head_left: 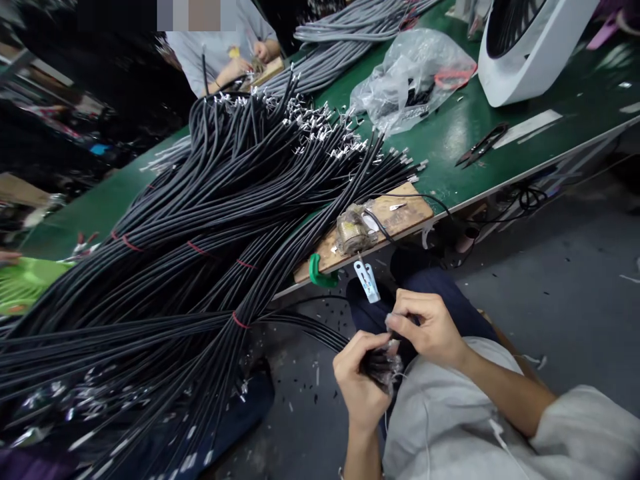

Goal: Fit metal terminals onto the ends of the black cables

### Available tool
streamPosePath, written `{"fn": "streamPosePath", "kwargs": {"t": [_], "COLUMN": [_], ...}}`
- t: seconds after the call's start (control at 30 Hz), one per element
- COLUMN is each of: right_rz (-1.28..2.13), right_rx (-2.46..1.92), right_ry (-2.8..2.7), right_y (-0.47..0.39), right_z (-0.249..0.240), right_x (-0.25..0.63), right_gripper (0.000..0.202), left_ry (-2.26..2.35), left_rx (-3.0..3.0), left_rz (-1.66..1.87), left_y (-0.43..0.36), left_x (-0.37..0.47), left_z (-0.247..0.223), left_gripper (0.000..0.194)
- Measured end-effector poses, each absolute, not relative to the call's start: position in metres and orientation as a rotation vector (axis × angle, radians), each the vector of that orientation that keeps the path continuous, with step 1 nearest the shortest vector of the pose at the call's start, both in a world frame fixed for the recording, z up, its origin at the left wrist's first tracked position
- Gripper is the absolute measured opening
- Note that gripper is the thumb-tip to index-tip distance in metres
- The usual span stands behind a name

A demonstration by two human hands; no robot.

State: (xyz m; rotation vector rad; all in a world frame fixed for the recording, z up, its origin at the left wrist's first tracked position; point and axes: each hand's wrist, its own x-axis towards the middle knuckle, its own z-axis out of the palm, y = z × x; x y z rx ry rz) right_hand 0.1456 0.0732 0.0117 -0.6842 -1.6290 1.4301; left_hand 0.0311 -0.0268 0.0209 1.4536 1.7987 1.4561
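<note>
Over my lap, my left hand (363,377) is closed around a small bunch of black cables (317,328). Their stripped ends (385,367), with shiny, frayed-looking tips, stick out past its thumb. Just above, thumb and forefinger of my right hand (425,327) pinch together close to those ends; what lies between them is too small and dark to make out. The bunch runs left to a red tie (240,321) around a larger bundle. A light blue clip (367,281) hangs at the bench edge, just beyond my hands.
A large heap of black cables (200,213) covers the green table (450,180). On a wooden board (405,207) sits a tape-wrapped device (353,230), beside a green clamp (320,272). Snips (483,145), a plastic bag (405,73) and a white fan (520,73) stand rightward. Opposite, a person (225,50) works.
</note>
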Motion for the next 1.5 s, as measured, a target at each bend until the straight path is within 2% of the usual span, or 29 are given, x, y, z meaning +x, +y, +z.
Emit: {"fn": "streamPosePath", "kwargs": {"t": [0.17, 0.3, 0.4, 0.67, 0.9, 1.17, 1.33, 1.43, 1.5], "right_rz": [1.528, 1.192, 0.969, 0.901, 0.966, 1.015, 0.962, 1.136, 1.423], "right_rx": [-0.585, -0.763, -0.721, -0.685, -0.678, -0.475, -0.592, -0.697, -0.707], "right_ry": [-1.704, -1.652, -1.739, -1.856, -1.849, -2.005, -1.807, -1.584, -1.404], "right_y": [0.079, 0.068, 0.061, 0.064, 0.07, 0.083, 0.078, 0.073, 0.071], "right_z": [0.009, 0.01, 0.016, 0.025, 0.026, 0.018, 0.017, 0.017, 0.013], "right_x": [0.159, 0.166, 0.169, 0.17, 0.17, 0.178, 0.167, 0.155, 0.147], "right_gripper": [0.017, 0.017, 0.01, 0.007, 0.017, 0.017, 0.017, 0.016, 0.015], "left_ry": [1.736, 1.748, 1.807, 1.874, 1.945, 1.935, 1.928, 1.98, 2.032], "left_rx": [1.46, 1.447, 1.457, 1.606, 1.76, 1.816, 1.769, 1.705, 1.685], "left_rz": [1.383, 1.426, 1.518, 1.59, 1.655, 1.553, 1.559, 1.502, 1.432], "left_y": [-0.025, -0.022, -0.019, -0.015, -0.014, -0.013, -0.013, -0.014, -0.015], "left_x": [0.025, 0.025, 0.031, 0.04, 0.046, 0.043, 0.044, 0.044, 0.041], "left_z": [0.03, 0.029, 0.027, 0.023, 0.014, 0.018, 0.021, 0.025, 0.026], "left_gripper": [0.014, 0.009, 0.009, 0.013, 0.022, 0.022, 0.018, 0.011, 0.007]}}
